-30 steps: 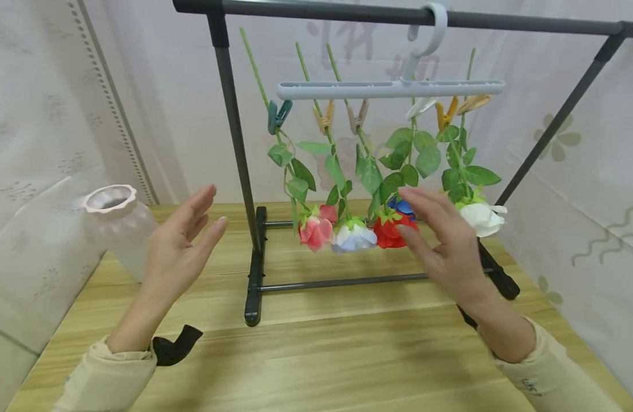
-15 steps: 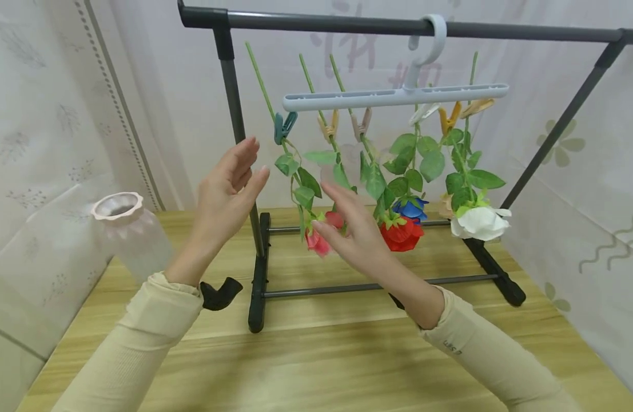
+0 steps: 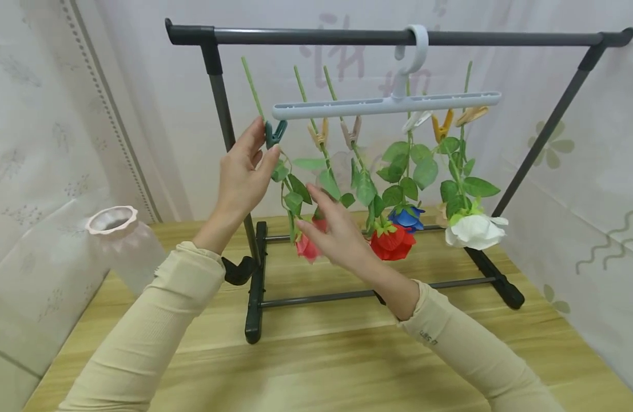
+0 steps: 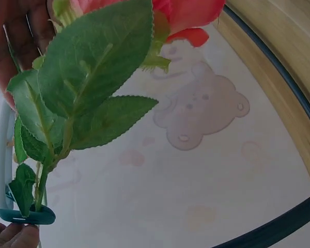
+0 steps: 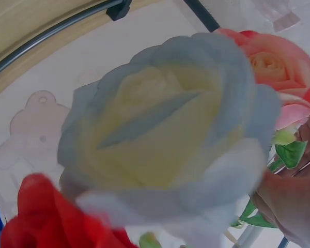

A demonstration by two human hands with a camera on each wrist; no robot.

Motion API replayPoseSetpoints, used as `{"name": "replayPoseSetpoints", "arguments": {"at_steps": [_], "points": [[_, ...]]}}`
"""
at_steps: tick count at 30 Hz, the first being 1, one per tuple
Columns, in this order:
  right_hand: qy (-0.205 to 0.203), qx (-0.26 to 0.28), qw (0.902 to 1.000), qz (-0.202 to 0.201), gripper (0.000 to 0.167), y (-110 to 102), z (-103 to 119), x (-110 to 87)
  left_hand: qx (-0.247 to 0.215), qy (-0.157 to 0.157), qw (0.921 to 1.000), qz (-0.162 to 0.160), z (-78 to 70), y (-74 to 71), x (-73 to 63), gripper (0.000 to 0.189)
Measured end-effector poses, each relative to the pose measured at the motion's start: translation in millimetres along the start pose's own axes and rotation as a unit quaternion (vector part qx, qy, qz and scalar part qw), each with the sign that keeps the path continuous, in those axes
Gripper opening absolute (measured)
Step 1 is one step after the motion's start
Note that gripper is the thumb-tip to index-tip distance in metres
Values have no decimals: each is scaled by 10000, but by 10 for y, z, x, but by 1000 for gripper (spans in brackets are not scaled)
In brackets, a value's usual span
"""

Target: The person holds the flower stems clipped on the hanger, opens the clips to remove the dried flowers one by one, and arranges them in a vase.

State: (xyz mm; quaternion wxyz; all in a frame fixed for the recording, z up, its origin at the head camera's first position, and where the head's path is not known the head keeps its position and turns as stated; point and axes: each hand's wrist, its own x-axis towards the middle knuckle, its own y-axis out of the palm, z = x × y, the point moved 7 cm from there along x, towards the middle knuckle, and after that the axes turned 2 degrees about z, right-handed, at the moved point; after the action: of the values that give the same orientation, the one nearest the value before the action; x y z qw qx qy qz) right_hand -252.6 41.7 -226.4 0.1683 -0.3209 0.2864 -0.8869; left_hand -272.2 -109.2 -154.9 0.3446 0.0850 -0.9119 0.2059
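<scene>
My left hand [image 3: 244, 171] is at the teal clothespin [image 3: 276, 133] on the left end of a pale blue hanger [image 3: 342, 108]. Its fingertips meet or nearly meet the clip, which grips the stem of an upside-down pink rose [image 3: 307, 249]. In the left wrist view those fingertips [image 4: 20, 236] appear just under the clip [image 4: 41, 214]. My right hand [image 3: 342, 232] reaches with extended fingers beside the pink rose's leaves [image 3: 298, 187]; whether it touches them I cannot tell. It hides a pale blue-white rose [image 5: 165, 129], seen large in the right wrist view.
Red [image 3: 393, 243], blue [image 3: 406, 217] and white [image 3: 476, 230] roses hang further right from more clothespins. A dark metal rack [image 3: 316, 36] bears the hanger. A frosted vase [image 3: 126, 246] tilts at the left on the wooden table [image 3: 316, 366].
My left hand has moved right and up to the teal clothespin. My right hand has swept left from beside the red rose to the pink rose. The view has shifted slightly.
</scene>
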Motion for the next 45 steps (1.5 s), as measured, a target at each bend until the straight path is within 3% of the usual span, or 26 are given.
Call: {"name": "replayPoseSetpoints", "arguments": {"at_steps": [7, 12, 15, 19, 24, 32, 35, 45], "points": [[229, 456, 9985, 175, 66, 62, -23, -1, 323, 358, 9988, -73, -96, -10, -56, 45], [254, 229, 9994, 107, 64, 54, -51, -59, 520, 598, 9969, 16, -187, -5, -78, 36], [141, 69, 9999, -20, 59, 31, -50, -94, 698, 547, 9958, 204, -210, -3, -56, 32], [-108, 90, 9998, -117, 50, 15, -41, -133, 921, 198, 9924, 790, -190, 4, -2, 33], [-250, 68, 9996, -74, 45, -15, -24, -200, 924, -466, 9795, 1731, -158, -1, 56, 36], [-194, 0, 9998, 38, 44, -67, -22, -331, 246, -1209, 9519, 2806, -171, 124, 75, 39], [-188, -25, 9998, 35, 44, -86, -49, -360, 53, -1341, 9492, 2848, -152, 186, 83, 37], [-333, -416, 9986, -46, 41, -145, -37, -363, -58, -1490, 9619, 2293, -175, 217, 78, 29]]}}
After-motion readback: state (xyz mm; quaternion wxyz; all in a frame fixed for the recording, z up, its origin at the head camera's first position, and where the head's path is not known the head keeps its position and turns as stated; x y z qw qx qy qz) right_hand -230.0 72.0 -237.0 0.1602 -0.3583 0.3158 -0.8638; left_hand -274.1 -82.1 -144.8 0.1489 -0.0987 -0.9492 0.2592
